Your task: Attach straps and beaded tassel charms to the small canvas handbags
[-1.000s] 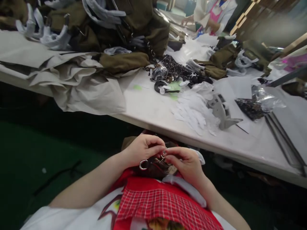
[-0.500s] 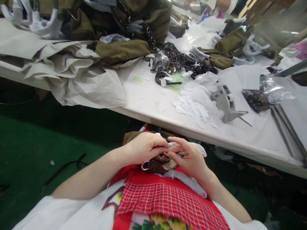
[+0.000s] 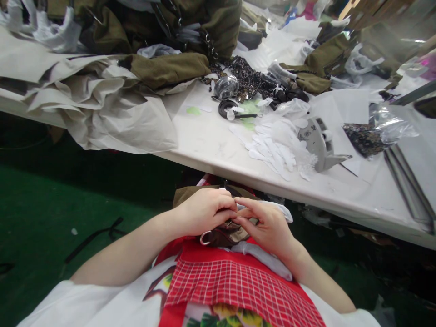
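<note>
An olive handbag (image 3: pixel 182 195) with dark trim rests on my lap under both hands. A silver ring (image 3: pixel 205 238) hangs on its near side. Pale wrapping covers its handles (image 3: pixel 264 260). My left hand (image 3: pixel 206 210) is closed over the bag's top, fingers curled and thumb pressed in. Opposite it, my right hand (image 3: pixel 267 223) has thumb and fingertips drawn together in a pinch. The fingertips of both hands meet above the bag's middle, beside a bit of metal. What they pinch is hidden or too small to make out.
The white table's edge (image 3: pixel 218 170) runs just beyond my hands. On it lie olive bags (image 3: pixel 170 70), crumpled beige paper (image 3: pixel 119 122), a heap of dark chains (image 3: pixel 247 77), white strips (image 3: pixel 272 150), a grey tape dispenser (image 3: pixel 316 145) and a bag of small metal parts (image 3: pixel 364 138).
My right index finger has come down and left to touch the left hand's fingers. The bag stays on my lap. A person's arm at the far top is out of view.
</note>
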